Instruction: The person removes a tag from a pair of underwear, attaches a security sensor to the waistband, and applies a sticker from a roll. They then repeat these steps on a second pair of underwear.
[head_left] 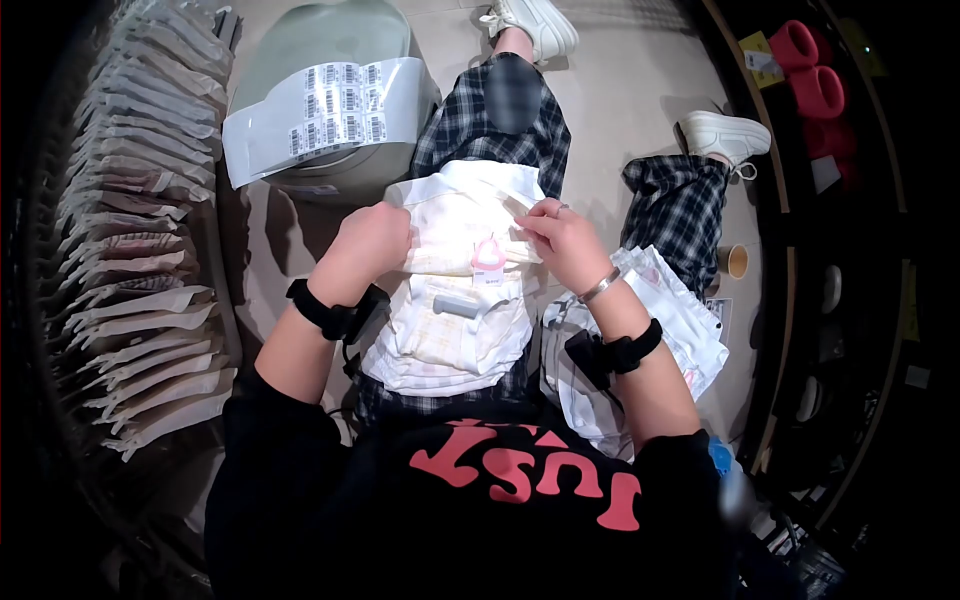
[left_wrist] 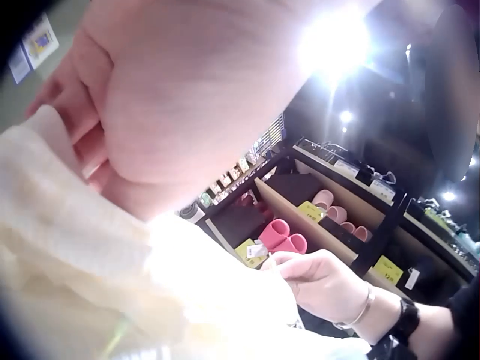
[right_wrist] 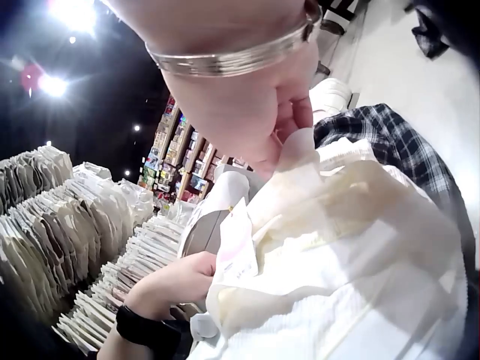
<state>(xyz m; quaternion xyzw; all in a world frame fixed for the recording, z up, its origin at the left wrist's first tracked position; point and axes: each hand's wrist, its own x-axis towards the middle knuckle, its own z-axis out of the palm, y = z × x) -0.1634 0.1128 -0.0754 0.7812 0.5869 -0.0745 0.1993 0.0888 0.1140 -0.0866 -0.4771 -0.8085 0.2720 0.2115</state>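
Observation:
A thin white garment with pale yellow patterning (head_left: 455, 215) is spread over the person's lap. At its left edge the left hand (head_left: 372, 242) grips the cloth with curled fingers. On the opposite edge the right hand (head_left: 568, 245) pinches the fabric between thumb and fingers, as the right wrist view also shows. A white hang tag with a pink shape (head_left: 488, 265) hangs on the garment's front between the hands. Below it on the lap lies a folded pale garment (head_left: 430, 350) with a small grey strip (head_left: 455, 305) on it.
Left stands a dense row of bagged clothes (head_left: 150, 250). A pale green bin (head_left: 320, 40) carries a sheet of barcode labels (head_left: 345, 105). White plastic packages (head_left: 685, 335) lie by the right forearm, near a paper cup (head_left: 734, 262). Dark shelves at right hold pink boots (head_left: 818, 92).

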